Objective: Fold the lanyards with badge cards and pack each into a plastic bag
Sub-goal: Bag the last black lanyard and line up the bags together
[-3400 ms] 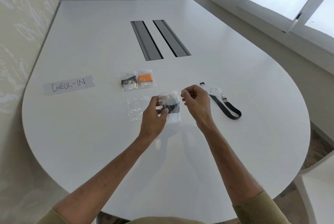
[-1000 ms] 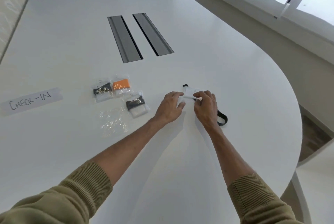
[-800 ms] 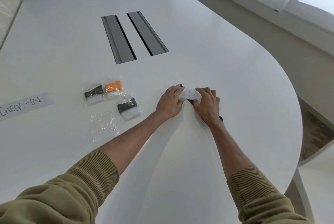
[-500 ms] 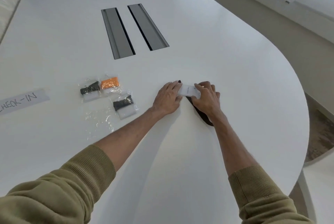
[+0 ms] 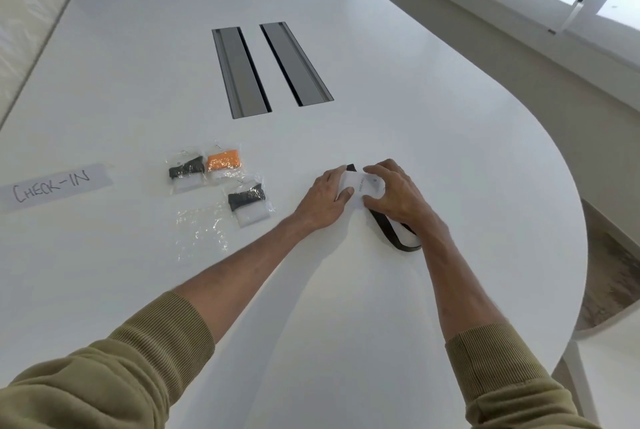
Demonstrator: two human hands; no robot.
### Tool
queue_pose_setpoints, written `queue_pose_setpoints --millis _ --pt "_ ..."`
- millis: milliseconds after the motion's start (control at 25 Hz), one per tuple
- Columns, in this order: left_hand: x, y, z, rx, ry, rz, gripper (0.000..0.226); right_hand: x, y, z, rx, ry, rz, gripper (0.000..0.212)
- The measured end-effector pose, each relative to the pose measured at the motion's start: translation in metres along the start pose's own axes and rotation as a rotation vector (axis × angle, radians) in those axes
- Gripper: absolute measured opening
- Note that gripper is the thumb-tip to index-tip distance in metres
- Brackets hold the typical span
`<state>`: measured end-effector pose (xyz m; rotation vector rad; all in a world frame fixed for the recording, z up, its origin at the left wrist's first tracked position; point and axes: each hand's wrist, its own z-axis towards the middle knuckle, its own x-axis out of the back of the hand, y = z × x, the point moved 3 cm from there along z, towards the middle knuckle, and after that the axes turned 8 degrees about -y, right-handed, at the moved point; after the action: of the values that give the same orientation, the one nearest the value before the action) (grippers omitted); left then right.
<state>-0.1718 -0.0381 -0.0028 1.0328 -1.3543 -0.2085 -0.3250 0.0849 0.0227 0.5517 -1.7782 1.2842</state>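
Observation:
A white badge card [image 5: 364, 186] lies on the white table [image 5: 450, 151] with its black lanyard [image 5: 389, 233] looping out toward me under my right wrist. My right hand [image 5: 398, 198] grips the card's right end, fingers curled over the far edge and thumb at the near edge. My left hand [image 5: 323, 198] lies flat beside the card, its straight fingers and thumb touching the left end. Three packed bags lie to the left: two with black lanyards [image 5: 185, 170] [image 5: 247, 203] and one with an orange lanyard [image 5: 223, 160]. An empty clear plastic bag [image 5: 201, 226] lies near them.
A paper label reading CHECK-IN [image 5: 52, 186] lies at the far left. Two grey cable slots [image 5: 240, 72] [image 5: 294, 63] are set in the table's middle. The table's curved edge runs close on the right, with a white chair [image 5: 609, 359] beyond it.
The bag held 3.4 s ago now lies on the table. Both hands have moved to the loose badge card. The lanyard's loop has swung nearer, under my right wrist.

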Motion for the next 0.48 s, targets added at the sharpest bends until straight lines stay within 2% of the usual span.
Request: queue_pose_setpoints --millis 120,280,480 --pt "0.013 0.003 -0.018 -0.007 0.084 -0.13 0.051 0.001 -0.027 -0.018 0.087 0.043 0.036 0.067" --pt "0.037 -0.001 -0.053 -0.017 0.172 -0.376 0.024 -0.002 -0.068 -0.036 0.189 0.076 0.028 0.07" --pt "0.059 -0.011 -0.097 0.03 0.22 -0.631 0.017 -0.015 -0.109 -0.054 0.263 0.101 0.08 0.074"
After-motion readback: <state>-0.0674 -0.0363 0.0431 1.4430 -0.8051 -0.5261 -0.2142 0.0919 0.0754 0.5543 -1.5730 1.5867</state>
